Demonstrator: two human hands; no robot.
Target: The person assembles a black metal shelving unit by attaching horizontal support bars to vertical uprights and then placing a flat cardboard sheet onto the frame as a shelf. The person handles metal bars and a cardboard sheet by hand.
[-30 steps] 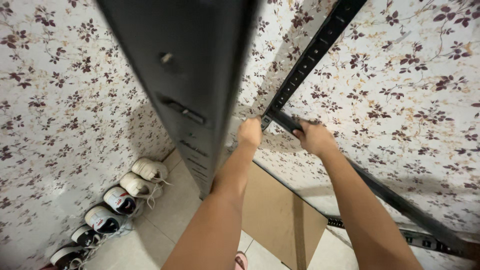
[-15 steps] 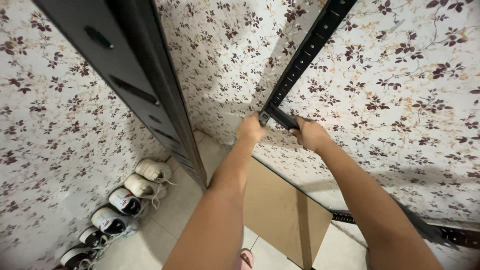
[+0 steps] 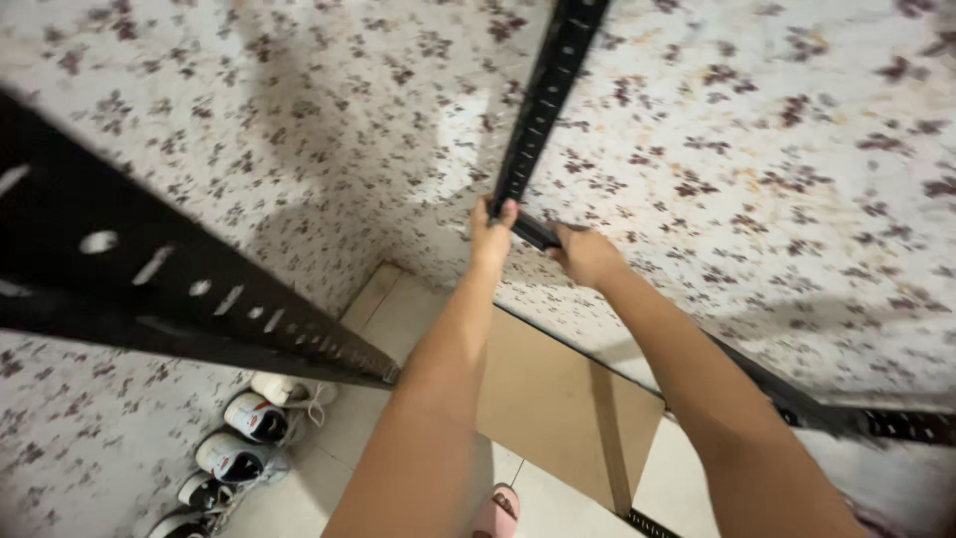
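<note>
A black slotted metal upright (image 3: 543,110) stands against the flowered wall. Its lower end meets a black metal crossbar (image 3: 797,399) that runs down to the right. My left hand (image 3: 491,234) grips the upright right at that joint. My right hand (image 3: 586,255) is closed around the crossbar's end beside it. Both forearms reach out from the bottom of the view. A second black slotted upright (image 3: 189,294) crosses the left side, close to the camera and blurred.
Flowered wallpaper (image 3: 777,179) covers both walls of the corner. A flat brown cardboard sheet (image 3: 558,403) lies on the tiled floor below. Several white sneakers (image 3: 244,438) line the left wall. A pink slipper (image 3: 495,513) shows at the bottom.
The view has swung, so the near black upright has dropped and tilted across the left side. Both hands have stayed at the joint of the far upright and crossbar.
</note>
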